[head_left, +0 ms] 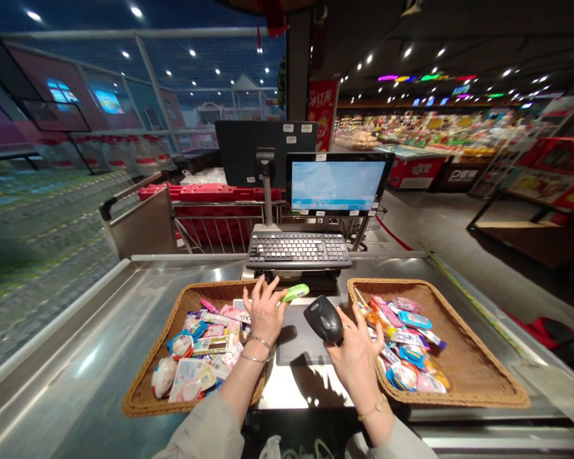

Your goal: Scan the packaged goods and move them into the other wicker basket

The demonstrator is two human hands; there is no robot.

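My left hand [266,311] pinches a small bright green packet [296,292] between thumb and finger, its other fingers spread; a pale label with dark marks faces up on the packet. In my right hand [356,347] is a black handheld barcode scanner [323,319], its head angled toward the packet but apart from it. The left wicker basket [146,360] holds many small packaged sweets and toys, partly hidden by my left forearm. More colourful packages lie in the left part of the right wicker basket [478,344].
Beyond my hands sits a black keyboard [299,250], with a lit screen [335,185] and a dark monitor back [249,150] behind it. The metal counter [110,331] runs under the baskets. A shopping cart [215,223] stands behind the counter.
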